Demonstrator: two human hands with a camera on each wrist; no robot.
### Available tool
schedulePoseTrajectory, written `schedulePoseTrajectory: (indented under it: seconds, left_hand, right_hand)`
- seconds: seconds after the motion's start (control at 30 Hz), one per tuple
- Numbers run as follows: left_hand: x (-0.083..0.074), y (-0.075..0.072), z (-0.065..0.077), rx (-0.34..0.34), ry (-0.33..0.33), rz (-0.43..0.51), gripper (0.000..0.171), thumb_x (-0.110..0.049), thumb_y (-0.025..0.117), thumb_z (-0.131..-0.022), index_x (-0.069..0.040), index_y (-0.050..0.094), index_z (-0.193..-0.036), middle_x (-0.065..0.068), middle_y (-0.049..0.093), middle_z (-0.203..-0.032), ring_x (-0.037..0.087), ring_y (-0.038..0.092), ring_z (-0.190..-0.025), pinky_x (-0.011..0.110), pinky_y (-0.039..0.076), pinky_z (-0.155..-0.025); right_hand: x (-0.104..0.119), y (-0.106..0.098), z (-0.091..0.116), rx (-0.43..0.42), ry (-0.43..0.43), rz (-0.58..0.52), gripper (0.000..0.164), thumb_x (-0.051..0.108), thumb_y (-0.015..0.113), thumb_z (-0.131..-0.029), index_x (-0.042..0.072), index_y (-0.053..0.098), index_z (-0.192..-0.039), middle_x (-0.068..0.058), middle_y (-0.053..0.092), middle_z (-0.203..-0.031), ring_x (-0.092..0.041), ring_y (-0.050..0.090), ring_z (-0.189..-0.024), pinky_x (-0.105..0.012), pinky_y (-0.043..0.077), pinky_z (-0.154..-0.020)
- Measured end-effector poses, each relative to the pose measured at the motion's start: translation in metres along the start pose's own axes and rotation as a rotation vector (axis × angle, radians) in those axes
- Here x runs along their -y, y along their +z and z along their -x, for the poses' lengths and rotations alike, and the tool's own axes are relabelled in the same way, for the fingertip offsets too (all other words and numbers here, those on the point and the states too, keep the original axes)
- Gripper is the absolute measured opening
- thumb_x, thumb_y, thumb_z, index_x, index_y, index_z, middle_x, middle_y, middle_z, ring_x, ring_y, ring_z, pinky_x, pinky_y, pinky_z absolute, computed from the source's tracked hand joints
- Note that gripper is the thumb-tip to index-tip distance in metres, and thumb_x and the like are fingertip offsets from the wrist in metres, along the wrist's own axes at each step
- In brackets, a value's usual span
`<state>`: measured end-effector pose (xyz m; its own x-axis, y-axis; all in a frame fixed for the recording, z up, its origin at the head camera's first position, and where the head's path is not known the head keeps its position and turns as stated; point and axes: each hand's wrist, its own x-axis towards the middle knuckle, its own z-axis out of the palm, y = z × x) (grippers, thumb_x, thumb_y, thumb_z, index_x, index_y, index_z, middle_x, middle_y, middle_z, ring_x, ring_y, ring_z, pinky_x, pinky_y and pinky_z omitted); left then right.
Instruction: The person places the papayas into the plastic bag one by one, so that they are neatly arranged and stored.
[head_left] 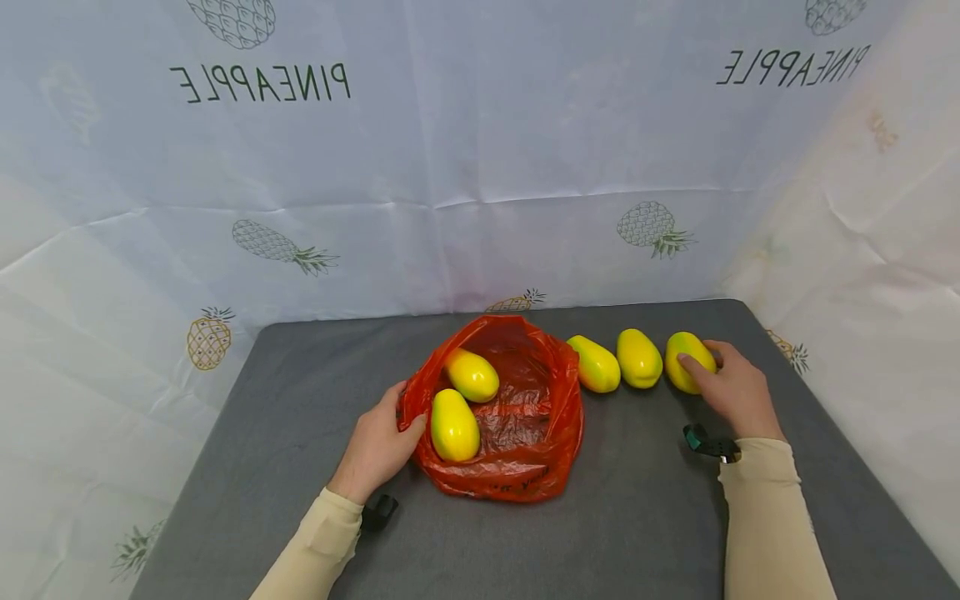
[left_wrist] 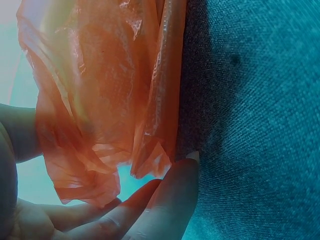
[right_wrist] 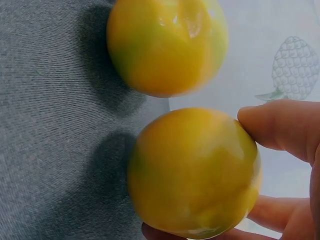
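We see the L hand, left of center in the head view, pinching the rim of a crinkled red plastic bag, thumb inside & fingers outside. Bag sits mid-frame on the dark grey cloth-covered bench, mouth open up toward us, w/ some dark print on its lower front. In it we count 2 glossy yellow oval fruits: the lower fruit by the bag's left wall, the upper fruit just above it & a bit right.

Right of the bag we've got 3 more in a row: the near-bag fruit close against the bag's edge (can't tell if touching), the middle fruit just beside it, then the end fruit. R hand, right side of frame, grips that last one btwn thumb & fingers; can't tell if it's off the bench. R wrist view shows a small gap btwn it & its neighbor.

Both arms have beige sleeves; behind, we see a white pineapple-print cloth w/ mirrored "PINEAPPLE" txt up top.
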<state>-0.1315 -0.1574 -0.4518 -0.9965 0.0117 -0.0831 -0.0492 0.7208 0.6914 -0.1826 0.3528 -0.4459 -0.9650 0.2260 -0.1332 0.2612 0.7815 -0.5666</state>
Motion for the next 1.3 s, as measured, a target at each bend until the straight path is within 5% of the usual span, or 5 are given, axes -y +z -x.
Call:
schedulePoseTrajectory:
  seconds: [1.3]
  left_hand:
    - [0.000,0.002,-0.003,0.009,-0.024,0.009,0.073,-0.033,0.069,-0.101,-0.006,0.042,-0.163,0.017,0.068,-0.146,0.026,0.071,-0.101,0.047,0.066,-0.091]
  right_hand:
    - [0.012,-0.019,0.009,-0.057,-0.029,0.024,0.092,0.063,0.047,-0.108,-0.005,0.028,-0.166,-0.044,0.044,-0.155,-0.060,0.052,-0.129,-0.073,0.050,-0.099]
